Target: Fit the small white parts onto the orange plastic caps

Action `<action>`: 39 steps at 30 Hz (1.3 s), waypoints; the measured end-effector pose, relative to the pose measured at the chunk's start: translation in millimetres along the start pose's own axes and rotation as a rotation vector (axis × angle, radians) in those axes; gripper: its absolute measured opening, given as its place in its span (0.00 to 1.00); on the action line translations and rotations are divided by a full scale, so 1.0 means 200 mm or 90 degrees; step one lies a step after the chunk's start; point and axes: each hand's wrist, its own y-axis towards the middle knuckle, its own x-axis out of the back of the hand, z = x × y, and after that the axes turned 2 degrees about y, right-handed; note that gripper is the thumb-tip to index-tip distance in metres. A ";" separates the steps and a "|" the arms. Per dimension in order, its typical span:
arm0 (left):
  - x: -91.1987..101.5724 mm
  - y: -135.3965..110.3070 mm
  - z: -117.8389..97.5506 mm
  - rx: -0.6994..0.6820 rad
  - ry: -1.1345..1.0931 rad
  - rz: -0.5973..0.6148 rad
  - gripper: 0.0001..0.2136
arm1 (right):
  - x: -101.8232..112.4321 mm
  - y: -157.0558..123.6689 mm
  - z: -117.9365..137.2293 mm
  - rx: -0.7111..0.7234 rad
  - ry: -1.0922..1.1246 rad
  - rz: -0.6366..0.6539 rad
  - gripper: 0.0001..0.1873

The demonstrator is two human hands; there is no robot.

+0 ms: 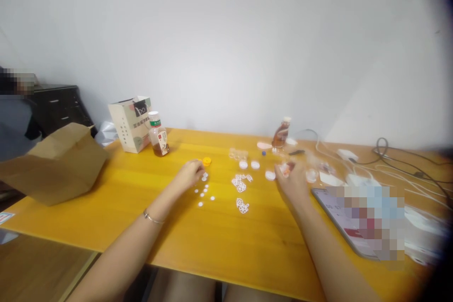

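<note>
My left hand (191, 173) is over the table with its fingers curled together, beside a yellow round piece (206, 161). Its fingertips touch or hover by small white discs (205, 176), and anything between them is hidden. More small white discs (202, 195) lie loose nearer me. My right hand (294, 180) reaches down on the right, fingers bent around a small blurred orange-and-white piece (284, 170) that I cannot name. A white round cap (270, 176) lies just left of it. Between my hands sit white openwork pieces (241, 184) in two clusters.
At the back left stand a printed paper bag (132, 127) and a bottle (159, 137); a brown paper bag (56, 165) lies left. A brown bottle (281, 133) stands near the wall. A phone (339, 222) and tangled cables (382, 160) occupy the right side.
</note>
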 end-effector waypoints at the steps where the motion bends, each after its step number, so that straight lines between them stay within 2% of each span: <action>1: 0.00 -0.01 -0.04 -0.040 -0.030 -0.010 0.05 | -0.01 -0.01 0.03 0.020 0.006 0.009 0.17; 2: -0.01 -0.02 -0.07 -0.084 -0.072 0.013 0.05 | -0.02 -0.03 0.06 0.039 0.020 0.032 0.15; 4: -0.05 -0.05 -0.15 -0.155 -0.126 0.068 0.06 | -0.05 -0.08 0.11 0.097 0.055 0.141 0.10; 7: -0.13 -0.09 -0.23 -0.211 -0.131 0.120 0.06 | -0.09 -0.15 0.17 0.185 0.094 0.295 0.09; 9: -0.16 -0.10 -0.25 -0.222 -0.135 0.142 0.07 | -0.11 -0.18 0.19 0.213 0.118 0.341 0.09; 11: -0.16 -0.09 -0.24 -0.224 -0.148 0.138 0.09 | -0.12 -0.19 0.19 0.207 0.131 0.354 0.09; 14: -0.12 -0.04 -0.16 -0.166 -0.138 0.038 0.10 | -0.11 -0.19 0.19 0.189 0.143 0.376 0.10; 17: -0.09 0.02 -0.01 -0.021 -0.027 -0.085 0.09 | -0.09 -0.21 0.22 0.194 0.174 0.445 0.09; 19: -0.09 0.05 0.10 0.069 0.072 -0.079 0.12 | -0.07 -0.23 0.24 0.203 0.212 0.498 0.11; 22: -0.10 0.08 0.20 0.084 0.092 -0.051 0.12 | -0.06 -0.25 0.27 0.229 0.252 0.572 0.12; 26: -0.11 0.10 0.22 0.080 0.096 -0.040 0.06 | -0.07 -0.26 0.26 0.256 0.260 0.638 0.06; 32: -0.04 0.08 0.16 0.094 0.134 -0.078 0.06 | -0.11 -0.24 0.21 0.237 0.215 0.641 0.05; 35: 0.00 0.04 0.08 0.051 0.131 -0.091 0.06 | -0.11 -0.23 0.19 0.231 0.190 0.636 0.05; 37: 0.03 0.00 0.00 -0.053 0.085 -0.121 0.06 | -0.11 -0.22 0.19 0.228 0.177 0.631 0.05; 39: 0.03 -0.03 -0.09 -0.198 0.024 -0.079 0.06 | -0.12 -0.22 0.18 0.221 0.169 0.625 0.05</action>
